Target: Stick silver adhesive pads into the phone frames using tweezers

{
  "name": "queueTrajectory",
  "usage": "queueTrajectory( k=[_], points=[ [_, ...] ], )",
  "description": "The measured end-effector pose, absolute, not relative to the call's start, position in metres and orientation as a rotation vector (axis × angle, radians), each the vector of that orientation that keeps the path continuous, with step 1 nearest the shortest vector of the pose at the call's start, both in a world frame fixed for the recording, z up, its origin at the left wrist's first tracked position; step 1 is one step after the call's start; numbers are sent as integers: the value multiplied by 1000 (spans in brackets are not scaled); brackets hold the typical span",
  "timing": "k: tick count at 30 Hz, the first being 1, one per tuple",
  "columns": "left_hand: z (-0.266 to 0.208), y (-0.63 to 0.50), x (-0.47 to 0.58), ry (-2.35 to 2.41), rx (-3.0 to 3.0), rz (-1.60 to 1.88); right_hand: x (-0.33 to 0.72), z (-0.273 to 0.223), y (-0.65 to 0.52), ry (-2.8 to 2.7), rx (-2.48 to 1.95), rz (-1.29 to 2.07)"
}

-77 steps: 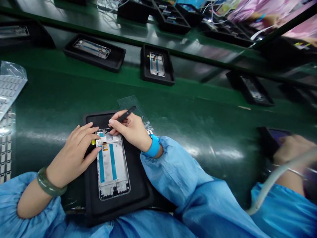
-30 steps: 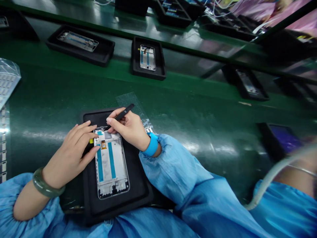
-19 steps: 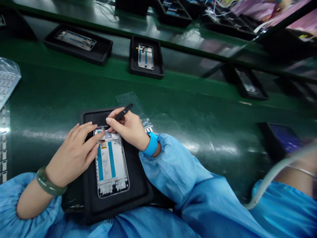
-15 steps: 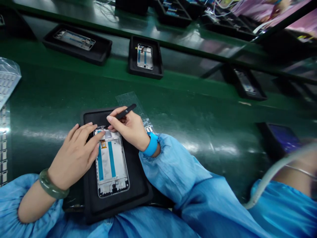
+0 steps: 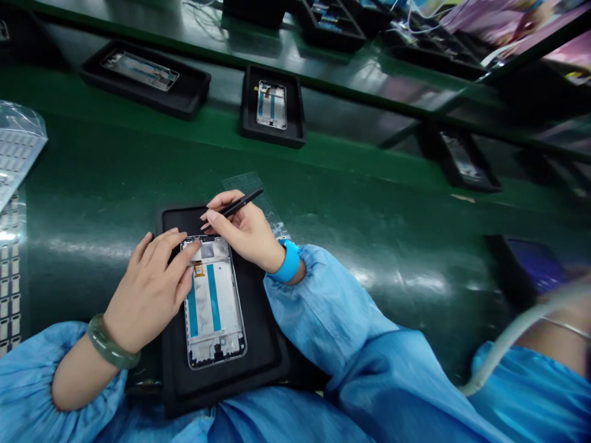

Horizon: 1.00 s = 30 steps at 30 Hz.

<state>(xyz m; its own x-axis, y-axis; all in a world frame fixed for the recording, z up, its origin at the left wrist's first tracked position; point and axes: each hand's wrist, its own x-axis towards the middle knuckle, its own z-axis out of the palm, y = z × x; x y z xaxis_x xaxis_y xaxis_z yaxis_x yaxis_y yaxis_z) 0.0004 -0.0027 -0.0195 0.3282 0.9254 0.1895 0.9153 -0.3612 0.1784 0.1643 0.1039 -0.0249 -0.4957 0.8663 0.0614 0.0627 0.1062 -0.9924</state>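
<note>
Left hand (image 5: 148, 292), fingers slightly spread, touches the phone frame (image 5: 229, 307); right hand (image 5: 249, 237) pinches a black tool (image 5: 247, 199) at its top.

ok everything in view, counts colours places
Workbench: 1, green, throughout
Near tray: 1, black, front
Phone frame: 1, silver, in near tray
Slim tool: 1, black, in right hand
Sheet: 1, clear, past right hand
Bag: 1, clear, left
Parts strip: 1, pale, left
Far trays: 3+, black, back, holding frames
Panel: 1, purple, right
Tube: 1, grey, right
Coworker's sleeve: 1, blue, right
Back boxes: several, black, top
Bangle: 1, green, left wrist
Wristband: 1, blue, right wrist
Smock: 1, blue, bottom
Left hand: 1, bare, at phone frame
Right hand: 1, bare, centre
</note>
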Motion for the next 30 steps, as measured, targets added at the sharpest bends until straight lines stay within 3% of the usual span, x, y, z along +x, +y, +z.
queueTrajectory(
  k=[14, 30],
  points=[
    [-20, -4, 1, 1757, 2502, 402, 165, -13, 97, -1993, -921, 1145],
    [-20, -4, 1, 1745, 2511, 422, 163, -11, 94, -2024, -924, 1063]
  ],
)
